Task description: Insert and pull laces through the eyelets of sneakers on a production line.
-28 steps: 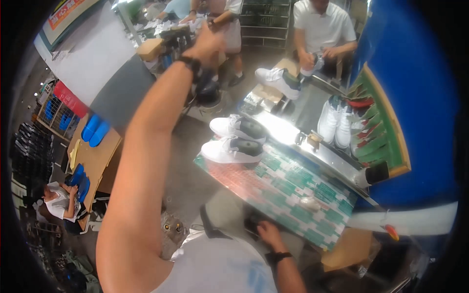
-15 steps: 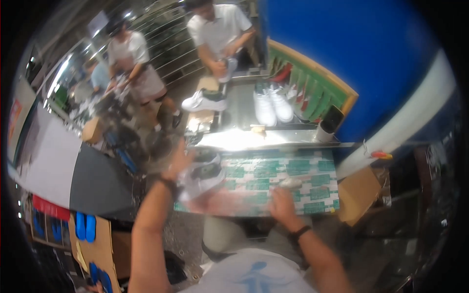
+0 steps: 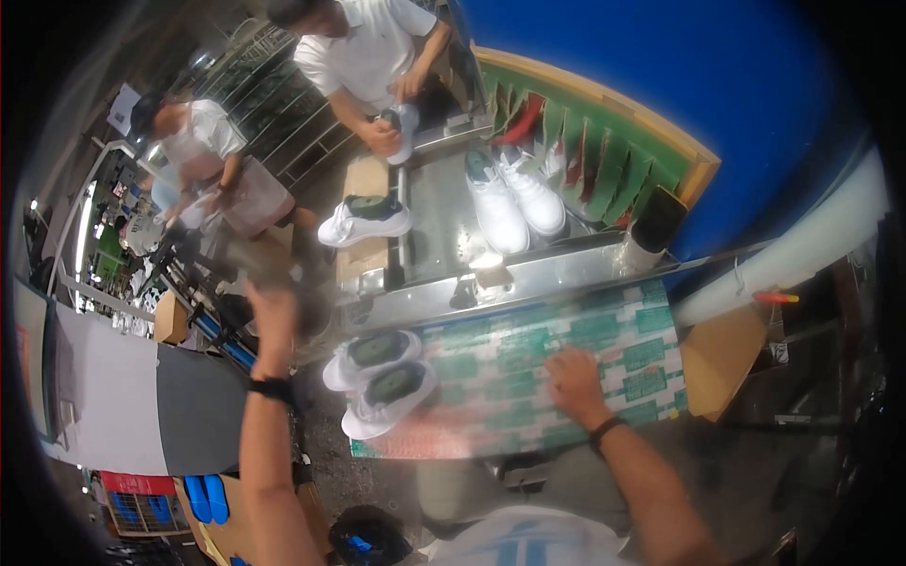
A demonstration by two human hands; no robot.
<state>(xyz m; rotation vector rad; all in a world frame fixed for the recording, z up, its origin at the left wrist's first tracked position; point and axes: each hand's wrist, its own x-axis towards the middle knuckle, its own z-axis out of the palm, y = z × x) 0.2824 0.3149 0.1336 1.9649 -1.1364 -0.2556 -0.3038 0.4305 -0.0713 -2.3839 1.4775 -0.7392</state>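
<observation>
A pair of white shoes with dark green insoles stands at the left end of the green-and-white patterned table [image 3: 500,368]: the far shoe [image 3: 368,360] and the near shoe [image 3: 392,396]. Past them, to the left, my left hand [image 3: 274,325] reaches out over the gap beside the table, touching neither shoe. Its fingers are smeared by motion. Over the middle right of the tabletop, my right hand [image 3: 576,382] is closed with its fingers curled; whatever lies in them is hidden.
Behind a metal ledge [image 3: 434,307], another white pair [image 3: 510,203] stands near a green rack [image 3: 604,156] of hanging strips. A single white shoe [image 3: 366,222] rests on cardboard. A co-worker [image 3: 368,66] holds a shoe [image 3: 403,132]. A grey board [image 3: 198,406] lies left.
My left hand has moved left, away from the shoes. The whitish lump beside my right hand no longer shows. My view has shifted and turned.
</observation>
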